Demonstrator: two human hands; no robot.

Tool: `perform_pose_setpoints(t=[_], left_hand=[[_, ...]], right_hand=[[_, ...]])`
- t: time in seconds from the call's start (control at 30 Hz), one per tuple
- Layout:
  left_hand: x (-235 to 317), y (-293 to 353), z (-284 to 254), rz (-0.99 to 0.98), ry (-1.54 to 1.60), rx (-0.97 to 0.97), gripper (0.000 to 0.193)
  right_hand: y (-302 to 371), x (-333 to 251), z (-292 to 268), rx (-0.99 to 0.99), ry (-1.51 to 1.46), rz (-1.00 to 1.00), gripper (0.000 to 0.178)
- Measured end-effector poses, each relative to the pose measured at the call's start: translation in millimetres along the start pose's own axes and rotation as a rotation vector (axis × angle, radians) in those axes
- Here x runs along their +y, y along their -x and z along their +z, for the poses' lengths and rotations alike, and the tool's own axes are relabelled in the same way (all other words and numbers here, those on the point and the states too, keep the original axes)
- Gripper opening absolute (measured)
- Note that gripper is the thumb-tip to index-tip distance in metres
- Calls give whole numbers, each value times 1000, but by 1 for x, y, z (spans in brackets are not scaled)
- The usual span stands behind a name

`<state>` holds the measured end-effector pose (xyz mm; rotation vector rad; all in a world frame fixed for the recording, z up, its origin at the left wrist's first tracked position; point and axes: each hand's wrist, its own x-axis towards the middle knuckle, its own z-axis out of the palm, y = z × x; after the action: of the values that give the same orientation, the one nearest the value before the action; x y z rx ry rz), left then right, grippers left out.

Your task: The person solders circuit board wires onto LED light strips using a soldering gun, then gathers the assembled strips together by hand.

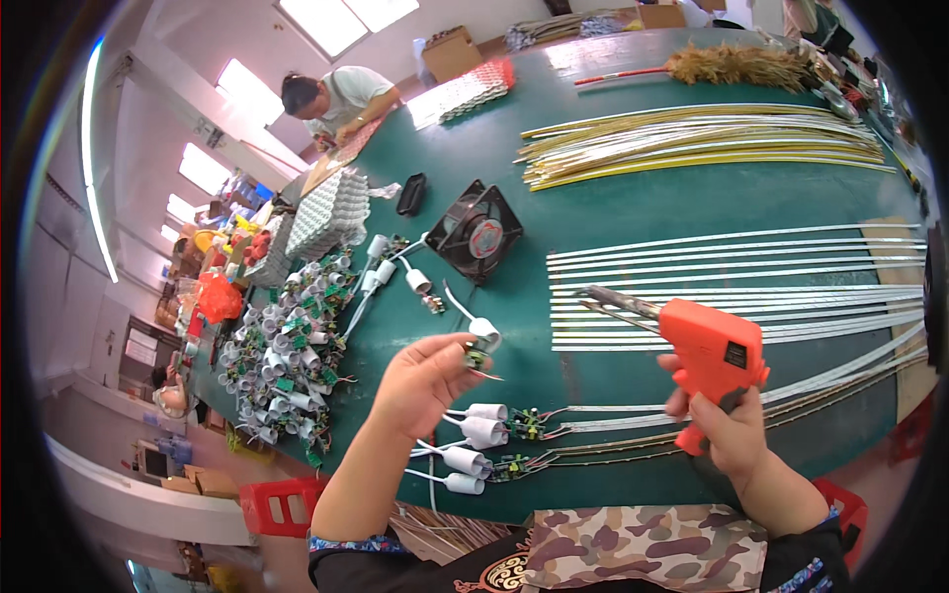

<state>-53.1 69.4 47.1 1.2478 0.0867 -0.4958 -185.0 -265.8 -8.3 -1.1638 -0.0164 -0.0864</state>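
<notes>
Between the fingertips of my left hand [425,383] is a small green circuit board [475,356], wired to a white lamp socket [484,332] with a white cable. My right hand [727,430] is wrapped round the grip of an orange soldering gun [710,348]. Its metal tip [618,299] points left, above the table and apart from the board. Nearer my body lie several white sockets [482,431] with green boards [529,423], their wires reaching the ends of long LED strips [618,409].
A heap of sockets with boards [287,356] covers the table's left side. Beyond my hands stands a black fan [474,235]. White strips [712,255] and yellowish strips [692,138] lie right. Egg-tray stacks [321,215] and another person [346,104] are at the far left.
</notes>
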Motion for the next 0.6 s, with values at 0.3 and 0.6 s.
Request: perform_pose_setpoints(t=[0.3,0.6], left_hand=[[-63,12,103,-79,163,-395,44],[-71,11,102,-155,-285,-486,35]], right_hand=[[-3,11,26,70,91,109,55],[-8,-6,8,75,336,147,33]])
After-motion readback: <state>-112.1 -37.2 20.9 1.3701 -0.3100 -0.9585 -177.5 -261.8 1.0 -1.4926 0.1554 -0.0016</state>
